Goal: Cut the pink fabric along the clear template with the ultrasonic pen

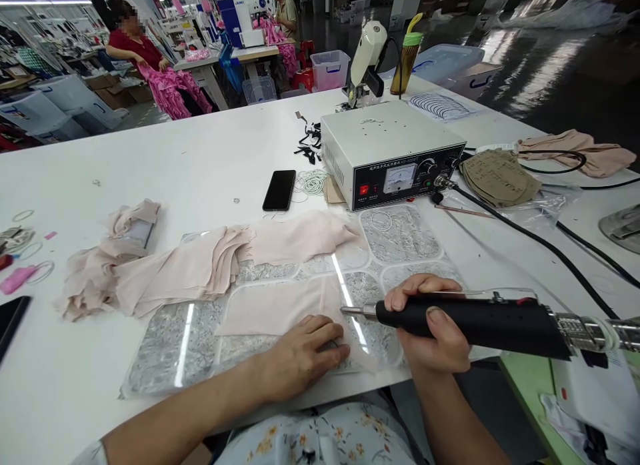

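Observation:
My right hand (433, 331) is closed around a black handheld cutting tool (480, 321) whose metal tip points left, just above a pale pink fabric piece (273, 311). That piece lies on a clear glass plate (165, 348) with lace pattern shapes under it. My left hand (300, 355) rests flat on the fabric's near edge, fingers together and stretched out, just left of the tool tip. A pile of similar pink fabric pieces (190, 265) lies further back on the plate.
A white control box with a dial (393, 151) stands behind the plate, its black cable (525, 235) running to the tool. A black phone (279, 189), cardboard templates (497, 178), a green bottle (406, 61) and a white machine (367, 55) are on the table. People sew at the far left.

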Tool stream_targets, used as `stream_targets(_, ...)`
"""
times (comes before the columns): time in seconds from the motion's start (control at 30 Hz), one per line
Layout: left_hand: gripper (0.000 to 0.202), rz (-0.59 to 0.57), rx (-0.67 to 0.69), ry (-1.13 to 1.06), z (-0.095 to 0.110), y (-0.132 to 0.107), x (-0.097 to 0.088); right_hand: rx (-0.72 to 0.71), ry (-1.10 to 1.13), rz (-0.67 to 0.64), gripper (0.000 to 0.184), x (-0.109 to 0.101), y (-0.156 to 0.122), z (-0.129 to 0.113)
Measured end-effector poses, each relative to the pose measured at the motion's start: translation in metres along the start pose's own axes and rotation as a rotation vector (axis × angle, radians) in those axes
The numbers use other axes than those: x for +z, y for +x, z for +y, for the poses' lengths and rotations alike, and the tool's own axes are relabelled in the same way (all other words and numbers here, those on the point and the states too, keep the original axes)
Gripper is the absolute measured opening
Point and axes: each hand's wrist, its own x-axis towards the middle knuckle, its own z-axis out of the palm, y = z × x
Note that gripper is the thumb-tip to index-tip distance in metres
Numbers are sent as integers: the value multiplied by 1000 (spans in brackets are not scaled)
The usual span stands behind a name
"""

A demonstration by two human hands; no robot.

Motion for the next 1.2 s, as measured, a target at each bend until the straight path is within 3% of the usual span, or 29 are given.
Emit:
stream_targets(0.33,23,4,11,18,1,3,-4,-35,3,-59,8,2,2,1)
stream_targets(0.7,21,6,72,134,0,3,-4,6,13,21,11,-11,-5,-13)
stream_targets(1.2,23,-26,85,20,-5,3,-7,51,66,38,13,-13,-16,-16)
